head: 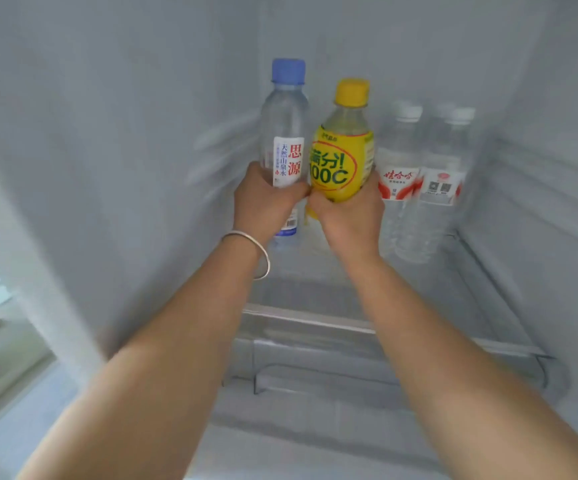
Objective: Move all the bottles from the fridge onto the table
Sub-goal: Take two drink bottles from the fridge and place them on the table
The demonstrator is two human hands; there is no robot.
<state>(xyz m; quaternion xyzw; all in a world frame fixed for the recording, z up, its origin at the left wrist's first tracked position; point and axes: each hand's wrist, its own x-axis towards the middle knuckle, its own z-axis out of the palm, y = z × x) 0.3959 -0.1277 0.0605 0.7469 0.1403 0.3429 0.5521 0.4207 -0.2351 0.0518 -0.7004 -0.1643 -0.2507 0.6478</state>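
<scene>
Both forearms reach into the fridge (107, 168) over a glass shelf (315, 320). Left hand (265, 206) grips the blue-capped water bottle (285, 133); right hand (348, 220) grips the yellow drink bottle (346, 147) — these touch. Just right stand two clear water bottles (419, 181) — upright, unblocked. A bangle (249, 252) circles the left wrist.

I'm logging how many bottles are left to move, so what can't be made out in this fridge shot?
Head view only:
- Bases of the blue-capped bottle and yellow bottle: hidden by the left hand and right hand.
- White-capped bottles: blurred, so their count is uncertain.
- The table: out of frame.
</scene>
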